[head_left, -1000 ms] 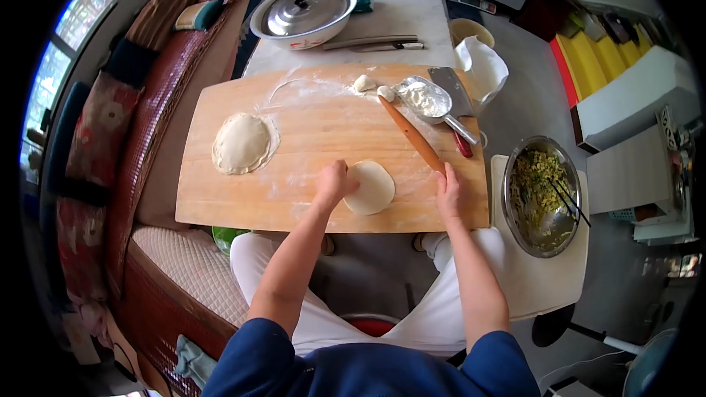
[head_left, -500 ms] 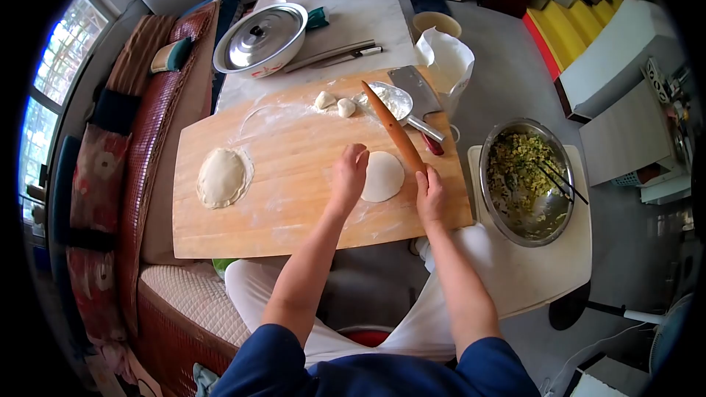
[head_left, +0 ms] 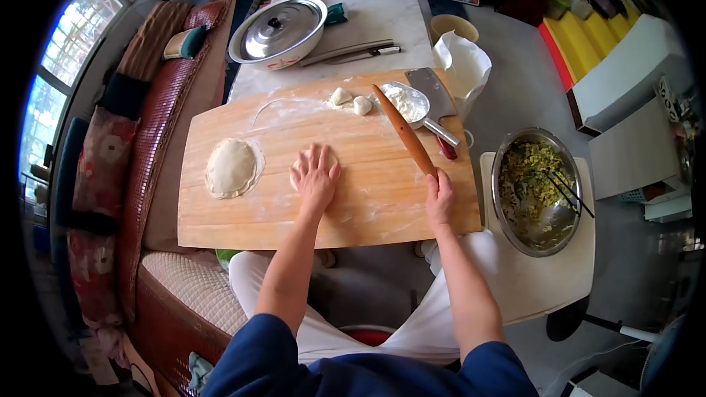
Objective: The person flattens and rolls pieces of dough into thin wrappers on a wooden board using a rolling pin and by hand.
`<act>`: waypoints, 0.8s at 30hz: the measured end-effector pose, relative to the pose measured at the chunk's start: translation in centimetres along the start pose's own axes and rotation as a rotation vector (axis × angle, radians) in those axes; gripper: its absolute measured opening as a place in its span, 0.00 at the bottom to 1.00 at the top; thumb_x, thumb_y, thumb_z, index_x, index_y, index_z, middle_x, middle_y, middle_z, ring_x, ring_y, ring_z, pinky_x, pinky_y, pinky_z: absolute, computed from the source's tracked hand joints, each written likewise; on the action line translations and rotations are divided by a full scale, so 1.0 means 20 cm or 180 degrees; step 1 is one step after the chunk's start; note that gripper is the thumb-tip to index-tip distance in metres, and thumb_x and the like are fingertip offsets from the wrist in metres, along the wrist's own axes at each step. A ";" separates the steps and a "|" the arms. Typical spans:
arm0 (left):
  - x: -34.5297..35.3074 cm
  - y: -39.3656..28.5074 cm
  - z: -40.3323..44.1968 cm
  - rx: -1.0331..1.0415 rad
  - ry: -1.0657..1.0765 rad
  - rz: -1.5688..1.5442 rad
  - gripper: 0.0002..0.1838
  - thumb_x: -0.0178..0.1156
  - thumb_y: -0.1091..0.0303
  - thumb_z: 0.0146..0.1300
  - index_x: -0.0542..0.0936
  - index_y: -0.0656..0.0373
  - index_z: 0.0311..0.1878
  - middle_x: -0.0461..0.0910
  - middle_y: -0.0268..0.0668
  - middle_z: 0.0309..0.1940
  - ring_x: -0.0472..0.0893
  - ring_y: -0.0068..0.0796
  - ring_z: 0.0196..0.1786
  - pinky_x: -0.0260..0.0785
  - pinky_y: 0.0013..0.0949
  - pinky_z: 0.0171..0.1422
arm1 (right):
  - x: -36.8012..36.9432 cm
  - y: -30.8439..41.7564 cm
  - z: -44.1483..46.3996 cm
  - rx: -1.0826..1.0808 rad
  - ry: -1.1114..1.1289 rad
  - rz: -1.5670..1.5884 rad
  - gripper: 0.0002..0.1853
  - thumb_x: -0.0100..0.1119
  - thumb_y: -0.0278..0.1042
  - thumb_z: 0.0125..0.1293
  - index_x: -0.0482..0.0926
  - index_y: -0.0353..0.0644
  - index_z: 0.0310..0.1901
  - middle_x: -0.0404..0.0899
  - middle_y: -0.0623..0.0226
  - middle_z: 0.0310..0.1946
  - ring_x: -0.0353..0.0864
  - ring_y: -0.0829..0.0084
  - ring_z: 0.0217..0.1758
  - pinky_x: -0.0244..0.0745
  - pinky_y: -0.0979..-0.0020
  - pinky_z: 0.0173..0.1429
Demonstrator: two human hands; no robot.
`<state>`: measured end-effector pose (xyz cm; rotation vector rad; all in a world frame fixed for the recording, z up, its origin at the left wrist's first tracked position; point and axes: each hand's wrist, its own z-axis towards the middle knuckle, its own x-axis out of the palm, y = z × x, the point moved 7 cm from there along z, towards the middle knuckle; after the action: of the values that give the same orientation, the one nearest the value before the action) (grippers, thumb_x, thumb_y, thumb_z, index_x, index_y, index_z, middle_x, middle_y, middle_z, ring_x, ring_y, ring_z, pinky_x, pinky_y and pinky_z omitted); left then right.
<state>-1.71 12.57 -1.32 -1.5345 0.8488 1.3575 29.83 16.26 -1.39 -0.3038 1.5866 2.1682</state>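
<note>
My left hand [head_left: 316, 178] lies with fingers spread over a round dough wrapper [head_left: 295, 176], covering most of it. In my right hand [head_left: 440, 197] is the lower end of a wooden rolling pin [head_left: 404, 129], held tilted above the board with its far tip near a metal flour scoop [head_left: 409, 103]. To the left on the wooden board [head_left: 272, 228] rests a stack of rolled dough wrappers [head_left: 231, 168]. Two small dough pieces [head_left: 362, 106] sit at the board's far side, beside the scoop.
A steel bowl of chopped filling [head_left: 535, 191] with dark chopsticks stands on a stool at the right. Behind the scoop lies a cleaver [head_left: 432, 93]. A lidded pot [head_left: 283, 29] and a knife [head_left: 368, 53] are on the marble table beyond the board.
My left hand has moved left and flattened out, and the dough wrapper has shifted left from near my right hand. The rolling pin stays in my right hand. The whole view has shifted slightly.
</note>
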 end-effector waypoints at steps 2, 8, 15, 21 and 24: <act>0.05 0.07 -0.16 -0.0083 -0.0216 0.0049 0.35 0.49 0.41 0.73 0.60 0.39 0.80 0.52 0.34 0.82 0.47 0.51 0.83 0.35 0.65 0.82 | 0.01 0.00 0.00 -0.0078 -0.0023 0.0015 0.16 0.55 0.41 0.76 0.79 0.38 0.54 0.83 0.55 0.44 0.82 0.52 0.48 0.76 0.58 0.50; 0.07 -0.38 -0.26 0.0731 -0.0119 -0.0307 0.36 0.51 0.39 0.70 0.63 0.40 0.77 0.55 0.33 0.81 0.50 0.49 0.83 0.38 0.64 0.82 | 0.00 0.01 0.00 -0.0092 0.0121 -0.0338 0.17 0.55 0.43 0.76 0.79 0.38 0.54 0.84 0.54 0.43 0.82 0.50 0.46 0.76 0.57 0.48; -0.09 -0.04 0.04 0.0271 -0.0247 -0.1362 0.32 0.74 0.65 0.52 0.77 0.58 0.62 0.74 0.44 0.63 0.70 0.51 0.68 0.63 0.50 0.72 | 0.01 0.02 0.01 -0.0329 -0.0070 -0.0323 0.17 0.56 0.44 0.75 0.80 0.38 0.53 0.84 0.53 0.43 0.82 0.49 0.45 0.76 0.55 0.47; 0.00 0.03 0.11 -0.0399 0.0532 -0.1420 0.22 0.74 0.70 0.45 0.84 0.61 0.47 0.85 0.44 0.45 0.84 0.47 0.46 0.78 0.43 0.52 | 0.01 0.02 0.01 -0.0371 -0.0066 -0.0522 0.17 0.57 0.44 0.74 0.80 0.39 0.53 0.84 0.54 0.43 0.83 0.50 0.44 0.76 0.55 0.46; 0.01 0.00 0.16 -0.0390 0.1047 -0.1326 0.18 0.71 0.69 0.48 0.85 0.60 0.45 0.86 0.43 0.43 0.86 0.43 0.41 0.79 0.41 0.49 | 0.01 0.02 0.01 -0.0378 -0.0075 -0.0562 0.17 0.57 0.44 0.74 0.80 0.40 0.53 0.85 0.55 0.42 0.83 0.50 0.44 0.76 0.55 0.46</act>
<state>-2.92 15.44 -1.49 -1.9373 0.5982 0.8811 29.53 16.44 -1.04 -0.4363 1.3664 2.1246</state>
